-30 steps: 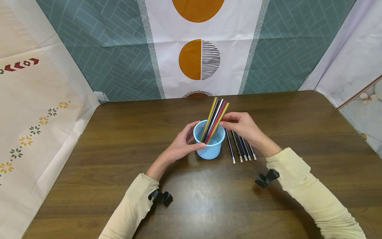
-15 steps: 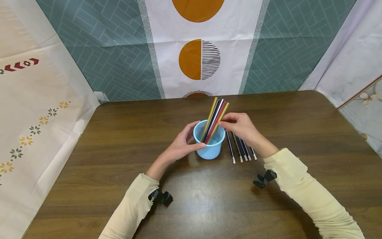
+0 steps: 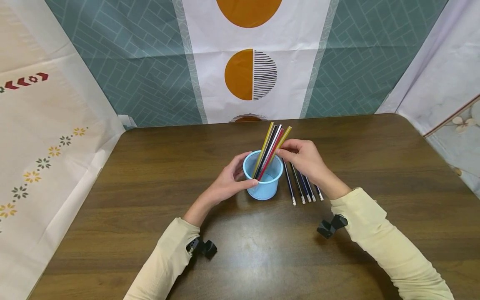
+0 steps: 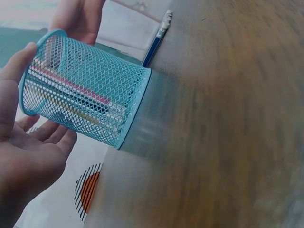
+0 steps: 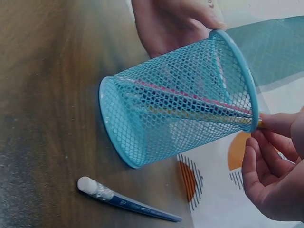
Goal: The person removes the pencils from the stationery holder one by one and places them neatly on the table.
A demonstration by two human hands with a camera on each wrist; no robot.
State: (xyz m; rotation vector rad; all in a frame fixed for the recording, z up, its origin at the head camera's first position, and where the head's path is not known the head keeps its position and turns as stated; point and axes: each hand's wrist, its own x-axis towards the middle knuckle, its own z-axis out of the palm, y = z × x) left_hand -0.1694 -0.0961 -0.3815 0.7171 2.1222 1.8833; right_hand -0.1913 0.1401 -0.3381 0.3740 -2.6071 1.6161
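Left hand: [image 3: 230,179] curled part-way round the light-blue mesh cup [image 3: 262,192], thumb laid over the near rim, fingers along the far side.
Right hand: [image 3: 304,160] thumb and forefinger pinch a gold-yellow pencil [image 3: 287,132] just by the cup's right rim; in the right wrist view the remaining fingers are bent and hold nothing visible.
Pinched pencil: leans to the right, top above the rim, lower part inside the cup.
Mesh cup: upright on the dark wood-grain tabletop [image 3: 247,266], between the two hands.
Cup contents: besides the pinched pencil, another yellow pencil [image 3: 269,130], a red pencil [image 3: 276,143], and black and white-looking shafts packed between them; all slant rightward and stand well above the rim. Their exact count is unclear.
Row beside the cup: five dark pencils [image 3: 305,187] lie side by side on the tabletop to the right, white erasers toward the person, far ends hidden under the right hand.
Forearms: cream sleeves [image 3: 378,233], a small black device [image 3: 202,247] at each wrist.
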